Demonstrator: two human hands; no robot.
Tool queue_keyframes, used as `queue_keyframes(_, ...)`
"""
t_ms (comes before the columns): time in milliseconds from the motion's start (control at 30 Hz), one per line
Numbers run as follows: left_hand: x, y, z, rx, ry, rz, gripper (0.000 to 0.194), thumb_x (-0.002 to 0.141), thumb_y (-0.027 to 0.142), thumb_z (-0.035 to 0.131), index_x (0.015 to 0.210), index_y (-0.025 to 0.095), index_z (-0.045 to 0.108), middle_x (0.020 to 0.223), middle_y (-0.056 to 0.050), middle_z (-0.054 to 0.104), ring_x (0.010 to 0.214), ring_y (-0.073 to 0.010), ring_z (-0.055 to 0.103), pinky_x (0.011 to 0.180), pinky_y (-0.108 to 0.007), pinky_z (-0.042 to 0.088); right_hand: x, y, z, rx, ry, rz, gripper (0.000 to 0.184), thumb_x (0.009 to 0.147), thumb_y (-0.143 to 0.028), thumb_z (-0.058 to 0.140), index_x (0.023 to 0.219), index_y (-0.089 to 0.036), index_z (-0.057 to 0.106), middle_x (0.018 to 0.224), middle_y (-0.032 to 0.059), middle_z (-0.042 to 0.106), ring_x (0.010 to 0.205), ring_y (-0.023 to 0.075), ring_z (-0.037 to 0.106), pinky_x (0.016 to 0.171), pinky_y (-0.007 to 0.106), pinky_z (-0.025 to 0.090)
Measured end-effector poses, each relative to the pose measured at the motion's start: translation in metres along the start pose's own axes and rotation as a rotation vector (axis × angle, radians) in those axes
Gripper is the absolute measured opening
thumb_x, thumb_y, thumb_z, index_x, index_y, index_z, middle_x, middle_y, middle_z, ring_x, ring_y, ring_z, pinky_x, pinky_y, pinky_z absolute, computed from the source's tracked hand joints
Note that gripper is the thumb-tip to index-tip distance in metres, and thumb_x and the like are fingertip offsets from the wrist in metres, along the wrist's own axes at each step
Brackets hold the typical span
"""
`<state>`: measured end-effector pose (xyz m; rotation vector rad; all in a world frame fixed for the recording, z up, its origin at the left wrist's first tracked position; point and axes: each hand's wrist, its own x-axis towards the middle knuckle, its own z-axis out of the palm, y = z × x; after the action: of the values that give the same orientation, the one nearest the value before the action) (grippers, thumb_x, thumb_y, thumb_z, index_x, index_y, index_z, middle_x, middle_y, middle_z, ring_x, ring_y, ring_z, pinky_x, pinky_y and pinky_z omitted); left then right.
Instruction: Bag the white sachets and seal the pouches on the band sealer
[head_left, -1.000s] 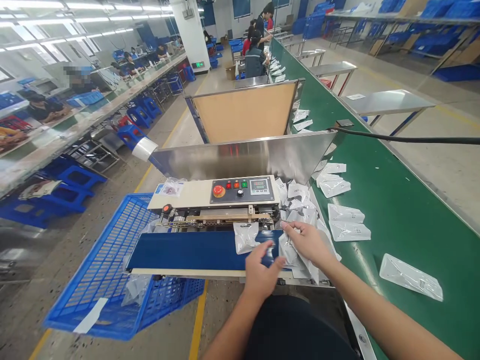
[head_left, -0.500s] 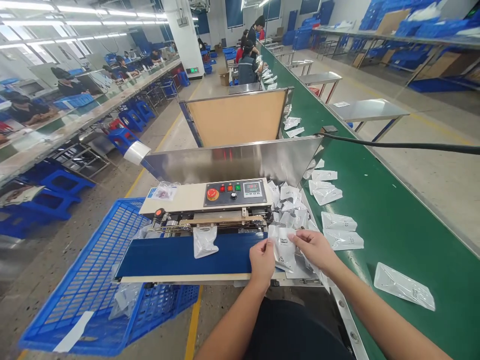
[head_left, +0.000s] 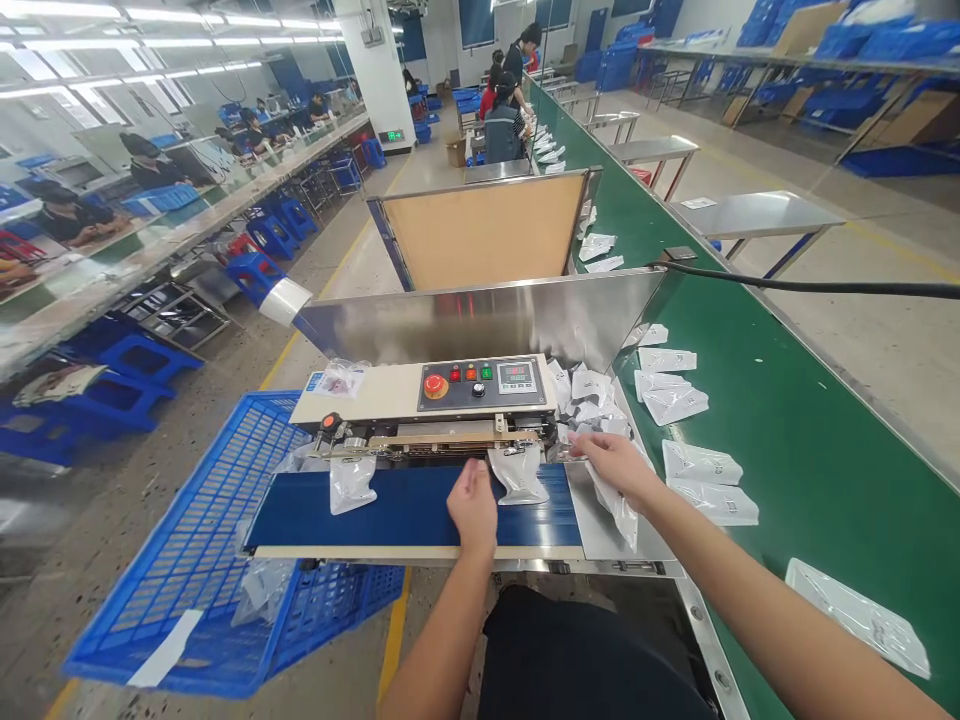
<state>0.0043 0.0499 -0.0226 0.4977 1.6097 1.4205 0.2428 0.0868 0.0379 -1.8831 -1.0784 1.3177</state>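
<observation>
A band sealing machine [head_left: 420, 395] with a red knob stands before me, its dark blue belt [head_left: 405, 510] running along the front. Two white pouches ride the belt with their tops in the sealing slot: one at the left [head_left: 351, 482], one near the middle [head_left: 517, 470]. My left hand [head_left: 474, 505] hovers over the belt just left of the middle pouch, fingers loosely curled, holding nothing that I can see. My right hand [head_left: 615, 463] rests on a heap of white pouches [head_left: 592, 395] at the machine's right end, fingers closed on a pouch [head_left: 616, 508] hanging below it.
A blue plastic crate [head_left: 217, 540] holding a few pouches sits under the belt's left end. A green conveyor [head_left: 787, 420] with scattered pouches runs along the right, with a black cable [head_left: 810, 285] across it. A steel chute [head_left: 487, 315] rises behind the machine. Other people work farther along the line.
The earlier pouch has travelled left along the belt. A second pouch now sits in the sealing slot. My left hand has let go and moved left; my right hand has shifted up onto the heap.
</observation>
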Motion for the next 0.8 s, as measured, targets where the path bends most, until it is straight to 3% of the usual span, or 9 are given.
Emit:
queue_keyframes(67,-0.018,0.01,-0.015,0.108,0.001,0.18,0.045,0.088,0.052,0.084,0.117,0.016,0.083,0.117,-0.017,0.082,0.109,-0.029,0.077,0.098,-0.04,0.061,-0.013,0.004,0.002,0.094,0.049,-0.028,0.056,0.084,-0.076,0.073,0.086,-0.021,0.081,0.105,0.0096,0.082,0.108,0.0314,0.07,0.092,0.037,0.051)
queue_keyframes(133,-0.042,0.017,-0.017,0.221,-0.23,0.309,0.042,0.092,0.053,0.079,0.114,0.018,0.084,0.111,-0.016,0.083,0.103,-0.0295,0.078,0.094,-0.04,0.063,-0.025,0.005,0.011,0.234,0.068,-0.029,0.061,0.083,-0.08,0.072,0.091,-0.021,0.081,0.106,0.01,0.082,0.106,0.0312,0.071,0.089,0.036,0.054)
queue_keyframes(200,-0.065,0.019,-0.005,0.288,-0.532,0.381,0.039,0.092,0.051,0.08,0.113,0.019,0.086,0.11,-0.015,0.084,0.1,-0.0297,0.078,0.092,-0.04,0.063,-0.035,0.003,0.024,0.413,0.06,-0.007,0.066,0.083,-0.083,0.07,0.1,-0.021,0.082,0.109,0.0114,0.081,0.104,0.031,0.072,0.084,0.036,0.057)
queue_keyframes(233,-0.073,0.018,0.003,0.301,-0.617,0.392,0.039,0.092,0.05,0.079,0.115,0.019,0.086,0.111,-0.014,0.084,0.101,-0.0295,0.077,0.092,-0.039,0.062,-0.038,0.001,0.029,0.512,0.044,-0.002,0.068,0.083,-0.084,0.069,0.105,-0.021,0.082,0.111,0.0118,0.081,0.104,0.0309,0.072,0.083,0.036,0.058)
queue_keyframes(267,-0.077,0.016,0.012,0.299,-0.631,0.381,0.04,0.094,0.05,0.077,0.117,0.019,0.086,0.111,-0.014,0.084,0.1,-0.0291,0.077,0.092,-0.038,0.062,-0.041,0.001,0.033,0.608,0.024,-0.007,0.07,0.084,-0.085,0.067,0.111,-0.021,0.081,0.112,0.0119,0.081,0.104,0.0308,0.073,0.083,0.037,0.06)
queue_keyframes(367,-0.074,0.008,0.034,0.205,-0.494,0.211,0.047,0.095,0.056,0.074,0.112,0.014,0.085,0.103,-0.015,0.084,0.093,-0.0275,0.076,0.086,-0.036,0.06,-0.047,0.006,0.031,0.731,-0.043,-0.051,0.071,0.082,-0.08,0.074,0.123,-0.023,0.079,0.113,0.0106,0.08,0.104,0.0303,0.074,0.088,0.04,0.062)
queue_keyframes(433,-0.066,0.002,0.041,0.11,-0.473,0.059,0.052,0.087,0.06,0.08,0.104,0.012,0.085,0.097,-0.015,0.083,0.088,-0.0266,0.076,0.082,-0.035,0.06,-0.048,0.016,0.024,0.63,-0.041,-0.074,0.07,0.076,-0.073,0.086,0.123,-0.022,0.08,0.11,0.0102,0.081,0.103,0.03,0.074,0.09,0.041,0.061)
queue_keyframes(567,-0.061,-0.007,0.047,-0.023,-0.437,-0.143,0.053,0.072,0.061,0.092,0.093,0.012,0.085,0.086,-0.012,0.081,0.078,-0.0232,0.074,0.074,-0.032,0.058,-0.046,0.04,0.016,0.514,0.1,-0.101,0.073,0.069,-0.072,0.093,0.119,-0.02,0.081,0.11,0.0117,0.082,0.107,0.0308,0.074,0.093,0.04,0.061)
queue_keyframes(800,-0.047,-0.015,0.06,0.059,-0.426,-0.147,0.05,0.071,0.058,0.091,0.085,0.011,0.086,0.08,-0.01,0.08,0.071,-0.0204,0.069,0.066,-0.028,0.053,-0.031,0.068,0.012,0.489,0.09,-0.035,0.051,0.067,-0.064,0.095,0.08,-0.018,0.079,0.072,0.0051,0.075,0.067,0.0199,0.068,0.063,0.03,0.06)
